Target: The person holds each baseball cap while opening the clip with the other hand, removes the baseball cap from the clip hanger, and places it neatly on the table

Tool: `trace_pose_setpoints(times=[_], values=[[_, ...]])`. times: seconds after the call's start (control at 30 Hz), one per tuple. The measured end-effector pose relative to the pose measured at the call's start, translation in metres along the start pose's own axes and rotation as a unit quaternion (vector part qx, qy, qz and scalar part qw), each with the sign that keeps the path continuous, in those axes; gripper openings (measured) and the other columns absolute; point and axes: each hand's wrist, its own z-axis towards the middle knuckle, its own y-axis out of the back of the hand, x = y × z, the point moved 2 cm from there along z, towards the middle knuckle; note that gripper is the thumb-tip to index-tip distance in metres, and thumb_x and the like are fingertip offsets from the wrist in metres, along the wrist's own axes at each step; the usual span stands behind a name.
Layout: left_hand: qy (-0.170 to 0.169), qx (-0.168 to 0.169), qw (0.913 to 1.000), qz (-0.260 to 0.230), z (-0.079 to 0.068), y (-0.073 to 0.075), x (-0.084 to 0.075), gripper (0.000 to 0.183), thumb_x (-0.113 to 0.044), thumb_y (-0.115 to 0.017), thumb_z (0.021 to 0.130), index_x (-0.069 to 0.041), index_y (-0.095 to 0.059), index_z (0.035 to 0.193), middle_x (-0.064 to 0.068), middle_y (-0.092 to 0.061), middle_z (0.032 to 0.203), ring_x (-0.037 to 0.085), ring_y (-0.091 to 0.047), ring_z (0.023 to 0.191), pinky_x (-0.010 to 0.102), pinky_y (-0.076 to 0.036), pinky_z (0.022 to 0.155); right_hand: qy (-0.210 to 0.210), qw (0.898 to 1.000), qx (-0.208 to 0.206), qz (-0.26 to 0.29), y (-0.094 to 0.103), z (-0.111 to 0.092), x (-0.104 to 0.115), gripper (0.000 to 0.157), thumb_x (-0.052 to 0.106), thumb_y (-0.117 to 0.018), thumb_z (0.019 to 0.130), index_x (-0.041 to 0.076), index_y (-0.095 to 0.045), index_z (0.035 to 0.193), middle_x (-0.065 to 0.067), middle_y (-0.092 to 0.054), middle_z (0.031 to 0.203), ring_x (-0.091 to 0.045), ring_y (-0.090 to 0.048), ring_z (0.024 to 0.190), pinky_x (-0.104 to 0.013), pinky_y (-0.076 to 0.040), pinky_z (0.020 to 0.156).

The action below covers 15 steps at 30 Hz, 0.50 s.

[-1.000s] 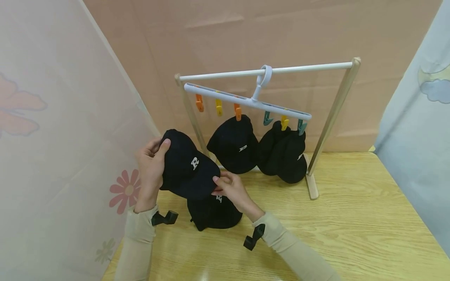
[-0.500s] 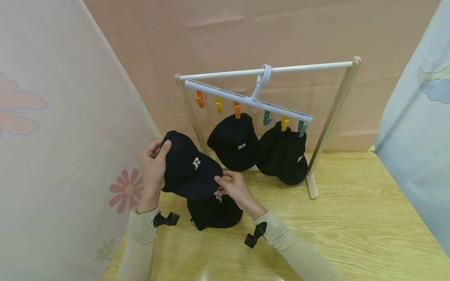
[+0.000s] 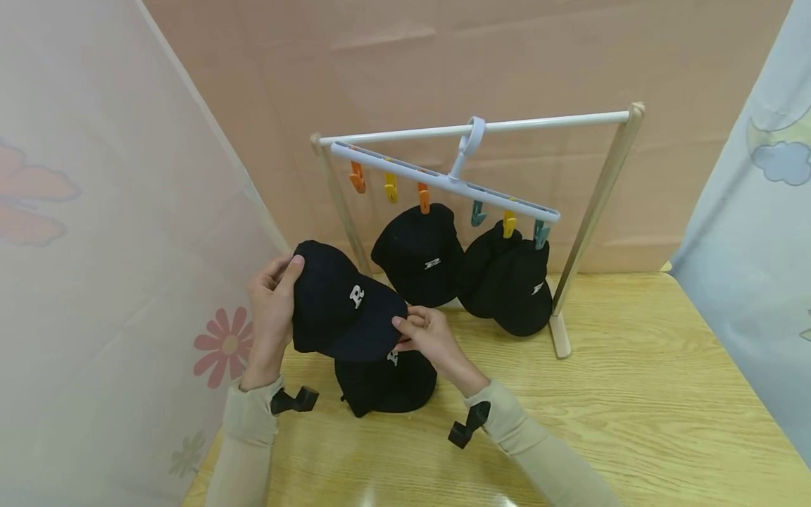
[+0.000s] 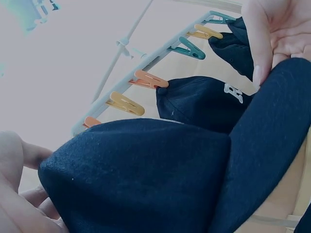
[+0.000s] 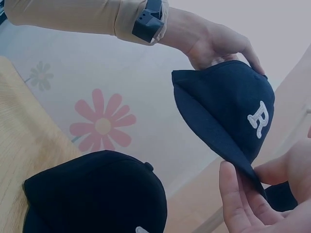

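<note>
A black baseball cap (image 3: 326, 303) with a white R is held up between both hands, left of the rack. My left hand (image 3: 274, 299) grips its crown at the back, thumb on the outside. The edge of the brim is pinched between thumb and fingers of my right hand (image 3: 437, 343). Below it, another black cap (image 3: 386, 387) lies on the table, partly covered by the held one. Behind, a light hanger bar (image 3: 443, 182) carries coloured clips; an orange clip (image 3: 424, 198) has a hanging cap (image 3: 421, 257) under it. The left orange clip (image 3: 357, 177) and left yellow clip (image 3: 390, 189) bear nothing.
The hanger hooks over the white rail of a rack with wooden legs (image 3: 595, 204). Further black caps (image 3: 522, 292) hang at its right end under a yellow and a teal clip. The wooden table (image 3: 640, 380) reaches right; a flowered curtain (image 3: 127, 282) stands close on the left.
The held cap has shifted slightly right and down, with both hands still on it. The hanger's left end has swung up a little.
</note>
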Motion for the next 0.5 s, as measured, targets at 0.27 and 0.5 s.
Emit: trace_pose_setpoints(times=[0.27, 0.5], values=[[-0.019, 0.009, 0.9997, -0.009, -0.003, -0.002, 0.0, 0.022, -0.024, -0.067, 0.107, -0.006, -0.08, 0.104, -0.004, -0.07, 0.073, 0.012, -0.07, 0.066, 0.024, -0.06, 0.065, 0.002, 1.0, 0.003, -0.007, 0.007, -0.009, 0.007, 0.035, 0.007, -0.065, 0.106, -0.012, -0.06, 0.135, -0.02, -0.078, 0.109, -0.016, -0.075, 0.085, -0.033, -0.066, 0.076], [-0.03, 0.013, 0.9995, -0.001, -0.006, -0.005, -0.001, 0.021, -0.02, -0.066, 0.108, -0.005, -0.079, 0.101, -0.003, -0.066, 0.07, 0.012, -0.067, 0.065, 0.023, -0.057, 0.063, 0.003, 1.0, 0.001, -0.019, 0.013, -0.015, 0.009, 0.035, 0.009, -0.066, 0.106, -0.011, -0.061, 0.134, -0.01, -0.078, 0.097, -0.017, -0.075, 0.084, -0.033, -0.066, 0.076]])
